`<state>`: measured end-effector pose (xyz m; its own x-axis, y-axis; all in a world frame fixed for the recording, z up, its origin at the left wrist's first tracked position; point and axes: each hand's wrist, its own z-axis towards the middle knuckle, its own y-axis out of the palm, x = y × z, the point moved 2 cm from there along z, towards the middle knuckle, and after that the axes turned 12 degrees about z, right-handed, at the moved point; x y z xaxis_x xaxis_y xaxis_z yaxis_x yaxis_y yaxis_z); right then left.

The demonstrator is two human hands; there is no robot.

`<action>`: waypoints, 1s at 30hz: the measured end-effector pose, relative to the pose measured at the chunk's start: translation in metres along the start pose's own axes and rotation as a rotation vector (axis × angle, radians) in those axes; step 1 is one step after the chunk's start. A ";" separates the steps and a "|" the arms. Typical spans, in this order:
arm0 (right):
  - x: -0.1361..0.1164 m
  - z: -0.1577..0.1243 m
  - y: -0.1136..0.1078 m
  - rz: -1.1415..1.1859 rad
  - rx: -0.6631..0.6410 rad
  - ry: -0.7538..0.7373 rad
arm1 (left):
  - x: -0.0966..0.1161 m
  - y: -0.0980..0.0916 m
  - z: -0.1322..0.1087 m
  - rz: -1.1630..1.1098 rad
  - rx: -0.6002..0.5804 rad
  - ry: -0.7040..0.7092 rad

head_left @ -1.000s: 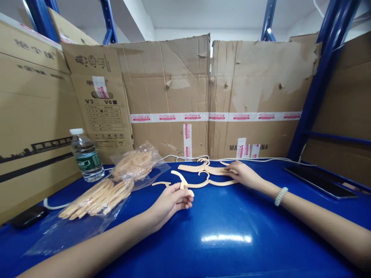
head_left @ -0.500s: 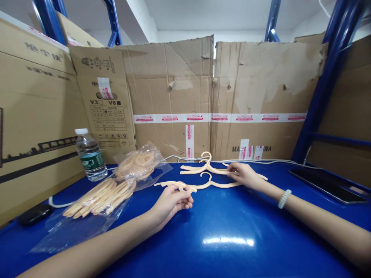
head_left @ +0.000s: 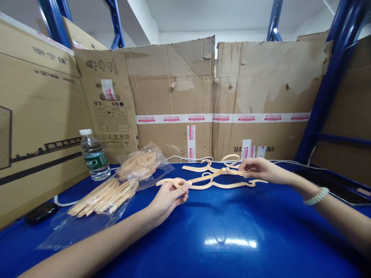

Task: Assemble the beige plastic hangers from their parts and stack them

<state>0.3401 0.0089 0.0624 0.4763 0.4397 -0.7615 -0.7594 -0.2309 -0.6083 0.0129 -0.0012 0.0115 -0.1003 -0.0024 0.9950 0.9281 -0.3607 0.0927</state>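
A cream-coloured clothes hanger (head_left: 208, 176) is stretched slantwise between both hands, raised above the blue table (head_left: 185, 239). Its hook (head_left: 231, 157) points up and away near the right-hand end. My left hand (head_left: 171, 197) is closed, thumb and fingers pinching the lower left part. My right hand (head_left: 259, 170) pinches the other end between thumb and fingertips. Beneath it lies a second hanger (head_left: 232, 185), with one notched end showing at right; its left part passes close to my left fingers, and whether they touch it I cannot tell. Another hanger (head_left: 194, 168) lies farther back, partly covered.
On the left, clear plastic bags (head_left: 139, 164) hold several cream hanger-like pieces (head_left: 101, 197). Behind them stands a water bottle (head_left: 94, 156); a black object (head_left: 42, 212) lies nearer. Cardboard sheets (head_left: 174, 92) wall the back. A dark flat device (head_left: 344, 189) rests at right, partly behind my right forearm.
My right hand has risen slightly and moved right, lifting one end of a hanger off the table. That hanger now slants up from my left hand, which has barely moved.
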 end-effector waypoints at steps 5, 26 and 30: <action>-0.001 -0.005 -0.008 0.054 -0.024 -0.022 | 0.008 -0.006 0.002 -0.053 -0.020 0.092; -0.004 -0.007 0.001 0.120 -0.045 -0.010 | 0.014 -0.001 -0.004 -0.155 -0.180 0.059; -0.012 -0.008 0.006 0.129 -0.045 0.011 | 0.013 -0.002 -0.003 -0.144 -0.137 0.047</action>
<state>0.3331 -0.0045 0.0661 0.3809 0.3944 -0.8363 -0.7942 -0.3237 -0.5144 0.0085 -0.0032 0.0237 -0.2480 0.0163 0.9686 0.8460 -0.4836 0.2247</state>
